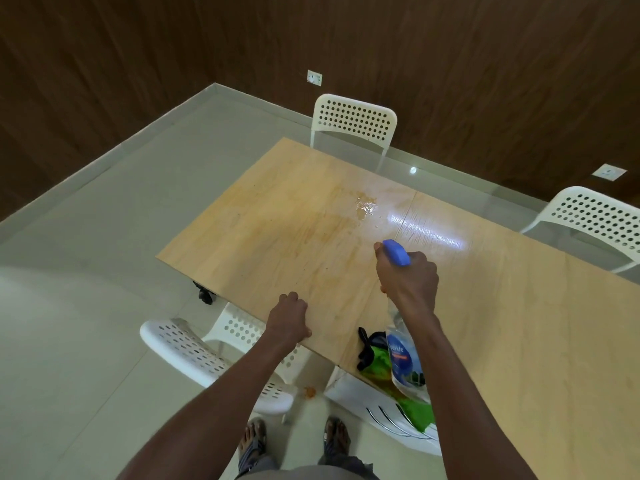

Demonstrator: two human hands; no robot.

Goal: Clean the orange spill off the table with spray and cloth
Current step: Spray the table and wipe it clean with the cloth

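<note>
Spraying stage: right grip (407, 282) clasps spray bottle (403, 355), nozzle toward orange spill (304, 233) at 11 o'clock; left grip (287, 320) fisted, empty, on desk (502, 323) edge. Next, seemingly: green cloth (379, 363).

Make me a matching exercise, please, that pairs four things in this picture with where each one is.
Things: 1 spray bottle; 2 green cloth; 3 left hand; 4 wet puddle.
Places: A far part of the table; B gripped by the right hand; C resting on the table's near edge; D lying at the near edge, behind the bottle.
Pairs: 1-B, 2-D, 3-C, 4-A.
</note>
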